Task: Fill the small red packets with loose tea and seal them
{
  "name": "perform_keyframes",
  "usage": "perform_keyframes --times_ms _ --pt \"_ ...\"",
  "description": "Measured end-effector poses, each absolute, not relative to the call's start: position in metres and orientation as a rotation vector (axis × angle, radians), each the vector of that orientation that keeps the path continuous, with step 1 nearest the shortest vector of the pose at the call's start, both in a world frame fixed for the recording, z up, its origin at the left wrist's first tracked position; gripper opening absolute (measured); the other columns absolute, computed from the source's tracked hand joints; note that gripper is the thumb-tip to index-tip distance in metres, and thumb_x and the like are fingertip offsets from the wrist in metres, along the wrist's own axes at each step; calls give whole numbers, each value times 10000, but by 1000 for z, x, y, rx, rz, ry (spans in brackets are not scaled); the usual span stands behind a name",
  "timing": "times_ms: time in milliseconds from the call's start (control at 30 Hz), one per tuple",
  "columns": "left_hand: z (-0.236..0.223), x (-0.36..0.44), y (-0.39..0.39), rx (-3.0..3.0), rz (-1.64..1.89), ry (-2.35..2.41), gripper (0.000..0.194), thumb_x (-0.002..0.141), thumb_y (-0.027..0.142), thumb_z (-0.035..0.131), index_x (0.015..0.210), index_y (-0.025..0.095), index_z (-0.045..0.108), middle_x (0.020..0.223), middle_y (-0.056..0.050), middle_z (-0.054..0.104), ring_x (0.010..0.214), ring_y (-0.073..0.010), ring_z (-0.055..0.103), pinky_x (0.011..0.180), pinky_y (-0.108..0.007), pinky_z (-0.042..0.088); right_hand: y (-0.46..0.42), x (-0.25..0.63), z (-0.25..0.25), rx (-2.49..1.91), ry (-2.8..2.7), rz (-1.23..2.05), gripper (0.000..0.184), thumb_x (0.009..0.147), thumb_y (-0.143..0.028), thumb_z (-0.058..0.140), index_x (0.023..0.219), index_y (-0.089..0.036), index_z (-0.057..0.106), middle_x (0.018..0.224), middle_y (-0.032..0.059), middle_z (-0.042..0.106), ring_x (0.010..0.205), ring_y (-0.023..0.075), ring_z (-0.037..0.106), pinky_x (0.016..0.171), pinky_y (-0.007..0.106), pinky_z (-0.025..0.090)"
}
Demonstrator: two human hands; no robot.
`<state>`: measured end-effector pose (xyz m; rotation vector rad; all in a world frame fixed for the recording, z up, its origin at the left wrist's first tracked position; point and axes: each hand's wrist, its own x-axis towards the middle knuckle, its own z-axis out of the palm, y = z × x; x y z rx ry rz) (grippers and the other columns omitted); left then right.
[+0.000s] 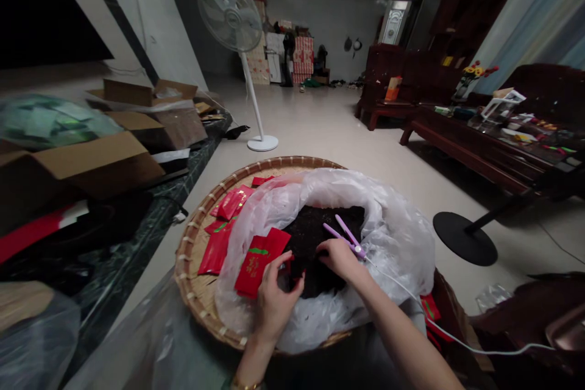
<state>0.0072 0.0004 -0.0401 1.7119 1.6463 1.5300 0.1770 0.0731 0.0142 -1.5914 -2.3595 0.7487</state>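
My left hand point(274, 298) curls its thumb and fingers round a red packet, of which only dark-red edges show at the fingertips. My right hand point(340, 261) reaches into dark, loose, tea-like material point(311, 225), its fingers bent together and the tips hidden. That material lies in a wide-mouthed clear plastic bag point(397, 237) on a round bamboo tray point(185, 262). Beside my left hand, printed red packets point(260, 262) rest on the bag's edge. A purple clamp-like heat sealer point(351, 242) with a white cord lies just past my right hand.
More red packets point(217, 250) lie on the tray's left side. A white standing fan point(260, 142) is ahead. Open cardboard boxes point(100, 158) line the left ledge. On the right are a dark wooden table point(475, 152) and a round black stand base point(464, 237).
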Motion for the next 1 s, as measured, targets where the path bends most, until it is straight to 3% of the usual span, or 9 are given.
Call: perform_keyframes --times_ms 167,333,533,800,1000 --pt "-43 8 2 1682 1489 1694 432 742 265 651 1156 203 544 1096 -102 627 984 -243 628 874 -422 517 67 186 62 -1311 -2137 778 237 753 -153 645 964 -215 730 954 25 741 1003 226 654 928 354 451" --pt "-43 8 4 1677 1462 1726 433 725 299 662 1136 199 566 1069 -106 645 958 -246 635 825 -406 531 50 163 90 -1065 -2250 797 293 762 -90 593 982 -234 723 967 6 738 892 186 682 814 272 486" --pt "-45 8 4 1653 1455 1718 427 741 329 654 1135 193 562 1046 -109 646 896 -232 657 772 -384 547 43 150 93 -1114 -2338 717 268 786 -63 546 925 -206 724 908 29 741 812 183 683 729 243 469" --pt "-48 9 5 1632 1459 1715 429 734 320 658 1131 188 561 1024 -112 650 891 -239 657 756 -381 552 38 143 94 -1095 -2382 680 248 822 -52 517 842 -183 727 896 55 738 829 177 679 729 231 464" --pt "-44 9 3 1621 1476 1727 430 736 322 662 1132 190 561 1041 -110 653 870 -229 670 761 -377 553 45 154 83 -1156 -2133 747 233 821 -107 561 938 -219 729 955 32 742 883 186 688 818 286 496"
